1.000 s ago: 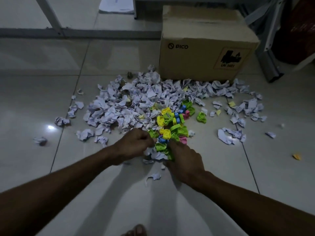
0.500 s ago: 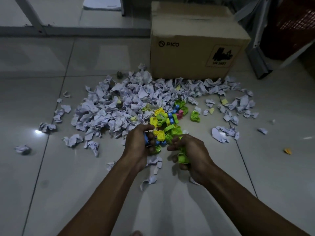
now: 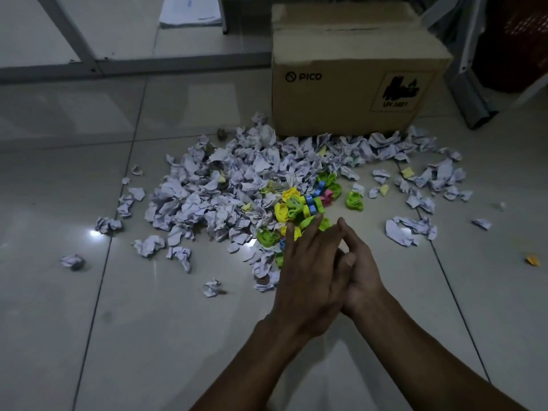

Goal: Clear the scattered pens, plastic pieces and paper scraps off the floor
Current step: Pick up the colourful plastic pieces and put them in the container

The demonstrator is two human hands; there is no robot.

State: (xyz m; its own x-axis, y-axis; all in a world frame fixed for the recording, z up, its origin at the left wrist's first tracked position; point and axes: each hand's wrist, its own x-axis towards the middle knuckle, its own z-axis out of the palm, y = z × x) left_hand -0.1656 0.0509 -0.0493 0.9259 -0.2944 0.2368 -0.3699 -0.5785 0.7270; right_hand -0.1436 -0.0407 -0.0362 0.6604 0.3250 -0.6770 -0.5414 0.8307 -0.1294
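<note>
A heap of crumpled white paper scraps (image 3: 225,185) covers the tiled floor in front of a cardboard box. Green, yellow, blue and pink plastic pieces (image 3: 299,206) lie bunched at the heap's near right side. My left hand (image 3: 308,268) and my right hand (image 3: 360,268) are raised just above the near edge of that bunch. They are pressed palm to palm with fingers straight, the left lying over the right. Whether anything sits between the palms is hidden. I see no pens.
A closed cardboard box (image 3: 355,84) marked PICO stands behind the heap. Grey metal frame bars (image 3: 83,54) run at the back left, a metal leg (image 3: 471,93) and a red crate (image 3: 516,40) at the right. Stray scraps, one yellow (image 3: 532,259), dot the surrounding tiles.
My hands were gripping plastic pieces at the heap's near edge. They have since lifted and come together flat, palm to palm, slightly to the right.
</note>
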